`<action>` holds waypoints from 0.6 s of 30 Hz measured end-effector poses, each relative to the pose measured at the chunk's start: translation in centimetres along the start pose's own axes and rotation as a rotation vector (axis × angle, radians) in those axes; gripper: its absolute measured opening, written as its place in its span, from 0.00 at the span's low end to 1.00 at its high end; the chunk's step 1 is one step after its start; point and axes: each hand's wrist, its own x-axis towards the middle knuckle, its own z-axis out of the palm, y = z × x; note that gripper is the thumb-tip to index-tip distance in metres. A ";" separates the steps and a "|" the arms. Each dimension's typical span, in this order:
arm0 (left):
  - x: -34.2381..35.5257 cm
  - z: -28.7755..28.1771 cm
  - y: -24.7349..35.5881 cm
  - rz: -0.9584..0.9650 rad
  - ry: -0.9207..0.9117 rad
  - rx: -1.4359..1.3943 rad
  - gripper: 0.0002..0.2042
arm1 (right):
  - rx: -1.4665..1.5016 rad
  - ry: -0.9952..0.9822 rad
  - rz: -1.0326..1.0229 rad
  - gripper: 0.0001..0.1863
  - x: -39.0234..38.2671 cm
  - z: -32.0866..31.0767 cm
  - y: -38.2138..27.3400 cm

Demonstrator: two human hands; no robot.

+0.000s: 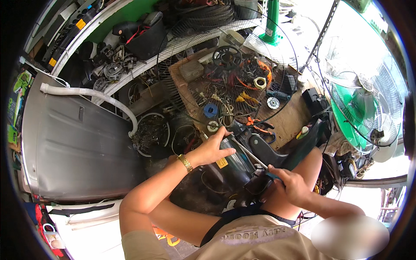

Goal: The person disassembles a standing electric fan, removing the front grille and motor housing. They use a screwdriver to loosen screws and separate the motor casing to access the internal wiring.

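A dark fan motor housing [216,173] with a small yellow label lies tilted in front of my lap. My left hand [210,149] is closed around its far end, thumb toward the right; what the fingertips touch is partly hidden. A screwdriver [251,155] is in my right hand [292,185], fingers wrapped around its blue handle. Its long metal shaft slants up and left along the housing, its tip near my left hand. Beyond the housing spreads a big round wire fan guard [190,82], which seems joined at the housing's far end. A black stand bracket [262,147] sits at the right.
Under the guard is a wooden board [290,125] with pliers [258,124], a blue ring [210,110] and loose wires. A grey washing-machine-like body [82,147] with a pale hose [93,92] stands left, beside a bucket of scraps [151,134]. Another fan, green-bladed [351,112], stands right.
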 end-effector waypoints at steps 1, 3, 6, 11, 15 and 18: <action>-0.1 0.0 -0.1 0.003 -0.007 -0.025 0.23 | 0.019 -0.013 0.039 0.25 -0.1 0.7 -0.1; 0.0 0.0 -0.1 0.010 -0.022 -0.076 0.24 | 0.055 -0.040 0.119 0.23 -0.2 2.1 -0.4; -0.2 0.0 0.0 0.020 -0.008 -0.024 0.25 | 0.062 0.052 0.017 0.25 -0.1 2.8 0.2; 0.0 0.5 -0.2 -0.002 0.045 0.016 0.31 | 0.086 -0.132 -0.009 0.25 3.0 -5.0 -4.4; -0.2 0.4 0.0 -0.025 0.073 0.001 0.41 | -0.133 -0.571 0.272 0.21 9.8 -11.6 -10.2; -0.8 -0.2 1.4 -0.049 0.055 0.050 0.42 | -0.302 -0.729 0.301 0.23 15.1 -13.7 -12.3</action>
